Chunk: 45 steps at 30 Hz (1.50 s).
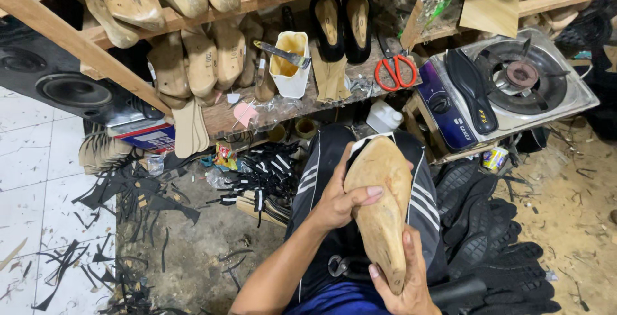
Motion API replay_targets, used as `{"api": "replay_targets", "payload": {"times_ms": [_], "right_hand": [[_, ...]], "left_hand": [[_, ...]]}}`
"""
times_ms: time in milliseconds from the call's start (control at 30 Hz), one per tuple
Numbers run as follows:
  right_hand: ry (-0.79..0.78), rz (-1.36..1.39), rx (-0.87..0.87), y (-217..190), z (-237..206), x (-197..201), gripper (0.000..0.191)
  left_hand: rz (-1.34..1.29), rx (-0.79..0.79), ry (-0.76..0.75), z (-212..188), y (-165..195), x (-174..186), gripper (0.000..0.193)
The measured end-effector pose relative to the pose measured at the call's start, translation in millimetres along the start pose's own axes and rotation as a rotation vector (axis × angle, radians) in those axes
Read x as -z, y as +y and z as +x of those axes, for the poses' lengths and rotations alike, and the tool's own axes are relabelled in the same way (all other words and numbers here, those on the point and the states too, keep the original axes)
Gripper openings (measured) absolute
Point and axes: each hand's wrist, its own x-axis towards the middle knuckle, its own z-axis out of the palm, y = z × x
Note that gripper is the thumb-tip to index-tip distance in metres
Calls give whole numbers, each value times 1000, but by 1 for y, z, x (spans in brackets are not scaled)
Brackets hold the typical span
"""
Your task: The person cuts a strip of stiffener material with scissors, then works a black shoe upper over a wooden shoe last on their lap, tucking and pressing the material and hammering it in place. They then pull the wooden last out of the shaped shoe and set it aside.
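One head-worn view, looking steeply down over the person's own lap.

The single camera sits on the person's head and faces down and forward. The hands (360, 225) and the pale wooden shoe last (382, 206) they hold lie close beneath it, filling the lower middle. Farther off, across the top, runs the low cluttered wooden shelf (225, 119) with red-handled scissors (395, 71); the steel single-burner gas stove (514, 77) stands at upper right. White floor tiles (32, 180) show at the left edge. No second view shares the scene.
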Motion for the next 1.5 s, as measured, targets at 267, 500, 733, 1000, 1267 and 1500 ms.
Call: {"api": "replay_targets", "payload": {"times_ms": [267, 500, 733, 1000, 1267, 1500], "right_hand": [[-34, 38, -55, -10, 2, -3, 109], [-96, -100, -238, -31, 30, 6, 94], [-184, 290, -403, -48, 69, 29, 105], [28, 628, -544, -26, 74, 25, 55], [-45, 739, -641, -22, 73, 22, 55], [-135, 987, -727, -2, 67, 9, 101]], "left_hand": [[-85, 61, 20, -2, -1, 10, 81], [-184, 33, 109, 9, -7, 18, 76], [-365, 166, 204, 38, -30, 77, 65], [-612, 133, 320, 71, -29, 155, 64], [-707, 153, 339, 70, -25, 161, 64], [-355, 14, 202, 40, -15, 89, 74]]}}
